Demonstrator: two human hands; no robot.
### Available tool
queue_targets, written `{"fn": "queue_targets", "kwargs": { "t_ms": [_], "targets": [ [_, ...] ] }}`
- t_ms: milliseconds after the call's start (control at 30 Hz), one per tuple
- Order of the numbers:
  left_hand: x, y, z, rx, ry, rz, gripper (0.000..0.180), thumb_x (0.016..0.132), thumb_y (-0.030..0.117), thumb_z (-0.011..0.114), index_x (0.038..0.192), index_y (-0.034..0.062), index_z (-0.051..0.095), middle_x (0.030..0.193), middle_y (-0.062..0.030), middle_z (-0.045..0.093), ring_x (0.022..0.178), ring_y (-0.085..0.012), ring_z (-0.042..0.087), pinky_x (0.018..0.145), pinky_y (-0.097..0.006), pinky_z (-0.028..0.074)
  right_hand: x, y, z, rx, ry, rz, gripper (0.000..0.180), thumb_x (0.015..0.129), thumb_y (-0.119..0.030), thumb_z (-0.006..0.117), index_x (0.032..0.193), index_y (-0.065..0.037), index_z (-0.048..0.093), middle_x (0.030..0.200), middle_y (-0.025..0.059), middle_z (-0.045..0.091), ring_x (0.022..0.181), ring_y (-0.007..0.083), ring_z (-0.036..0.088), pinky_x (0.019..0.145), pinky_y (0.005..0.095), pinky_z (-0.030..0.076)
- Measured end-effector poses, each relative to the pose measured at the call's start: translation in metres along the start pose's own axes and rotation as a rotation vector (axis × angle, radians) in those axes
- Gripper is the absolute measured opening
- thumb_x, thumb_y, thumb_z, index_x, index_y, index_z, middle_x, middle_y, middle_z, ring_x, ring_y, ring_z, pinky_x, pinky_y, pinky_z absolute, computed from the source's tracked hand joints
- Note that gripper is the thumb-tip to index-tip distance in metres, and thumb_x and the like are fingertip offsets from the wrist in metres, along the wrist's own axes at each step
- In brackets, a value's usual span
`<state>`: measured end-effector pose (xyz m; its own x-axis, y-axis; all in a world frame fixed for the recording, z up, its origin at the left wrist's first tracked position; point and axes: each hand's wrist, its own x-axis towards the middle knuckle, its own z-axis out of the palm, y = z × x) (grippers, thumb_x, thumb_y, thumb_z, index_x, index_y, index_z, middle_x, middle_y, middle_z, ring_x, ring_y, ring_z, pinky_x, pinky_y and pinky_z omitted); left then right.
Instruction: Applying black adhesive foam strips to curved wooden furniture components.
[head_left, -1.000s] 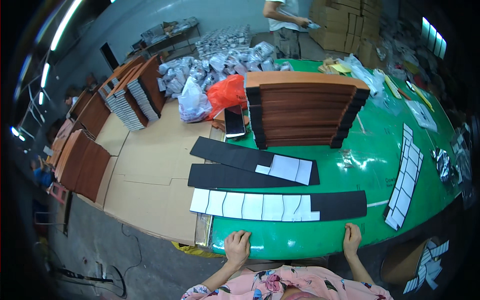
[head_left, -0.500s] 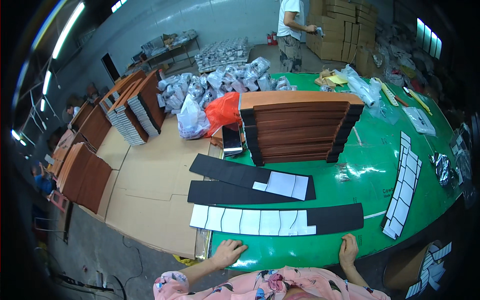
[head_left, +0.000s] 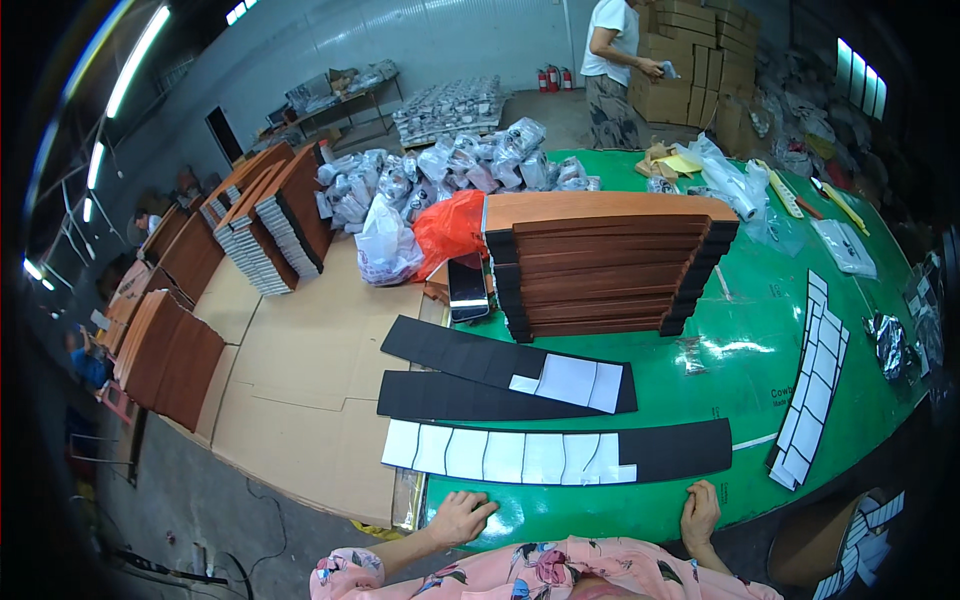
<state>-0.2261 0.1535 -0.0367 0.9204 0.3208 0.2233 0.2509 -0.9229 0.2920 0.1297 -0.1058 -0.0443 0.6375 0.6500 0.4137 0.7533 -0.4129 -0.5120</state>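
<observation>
Both hands, left (head_left: 458, 519) and right (head_left: 699, 514), flat, empty, on table edge (head_left: 600, 505); nearest black strip (head_left: 560, 454) lies left-right.

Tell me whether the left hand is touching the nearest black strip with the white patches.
Apart. The head view shows the left hand resting on the green table edge, with a band of green visible between its fingertips and the black strip.

Both hands flat on green table (head_left: 800, 330), black strips (head_left: 560, 452)

A workshop or small factory floor.
Stacked brown wooden panels (head_left: 610, 265), piled cardboard boxes (head_left: 690, 70), bagged parts (head_left: 470, 165), bare concrete floor (head_left: 540, 110).
</observation>
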Motion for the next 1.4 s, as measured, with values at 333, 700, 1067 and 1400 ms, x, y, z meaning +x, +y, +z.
{"fn": "queue_targets", "kwargs": {
  "t_ms": [333, 700, 1067, 1400],
  "targets": [
    [0.0010, 0.0002, -0.0012, -0.002, 0.005, -0.003, 0.032, 0.075, 0.010, 0.061, 0.107, 0.0139, 0.059, 0.095, -0.0066, 0.053, 0.080, -0.0239, 0.051, 0.068, -0.037, 0.039, 0.0006, -0.0012, 0.0004, -0.028, -0.013, 0.017, 0.012, 0.074, 0.003, 0.052, 0.084, -0.002, 0.055, 0.093, 0.0137, 0.056, 0.083, 0.0325, 0.057, 0.069, 0.0411, 0.046],
    [0.0009, -0.0001, -0.0017, -0.028, -0.008, -0.021, 0.029, 0.078, 0.012, 0.062, 0.107, 0.0126, 0.059, 0.096, -0.0061, 0.054, 0.082, -0.0222, 0.053, 0.068, -0.035, 0.038, 0.0001, 0.0001, 0.0005, -0.039, -0.030, 0.020, 0.012, 0.075, 0.002, 0.052, 0.086, -0.002, 0.055, 0.094, 0.0137, 0.055, 0.086, 0.0326, 0.056, 0.071, 0.0413, 0.045],
    [0.0000, 0.0005, -0.0008, -0.029, -0.010, -0.033, 0.028, 0.079, 0.014, 0.062, 0.106, 0.0134, 0.058, 0.095, -0.0071, 0.054, 0.080, -0.0244, 0.052, 0.068, -0.037, 0.039, 0.0006, -0.0029, 0.0010, -0.032, -0.006, 0.010, 0.011, 0.075, 0.003, 0.051, 0.085, -0.001, 0.054, 0.092, 0.0144, 0.055, 0.083, 0.0332, 0.056, 0.070, 0.0416, 0.045],
    [0.0019, 0.0040, -0.0056, -0.022, 0.003, -0.017, 0.029, 0.078, 0.013, 0.062, 0.107, 0.0120, 0.058, 0.094, -0.0078, 0.053, 0.081, -0.0246, 0.051, 0.068, -0.037, 0.038, -0.0006, -0.0004, 0.0028, -0.033, 0.015, -0.002, 0.011, 0.075, 0.003, 0.051, 0.084, -0.001, 0.054, 0.092, 0.0138, 0.055, 0.083, 0.0328, 0.056, 0.069, 0.0419, 0.045]
  ]
}}
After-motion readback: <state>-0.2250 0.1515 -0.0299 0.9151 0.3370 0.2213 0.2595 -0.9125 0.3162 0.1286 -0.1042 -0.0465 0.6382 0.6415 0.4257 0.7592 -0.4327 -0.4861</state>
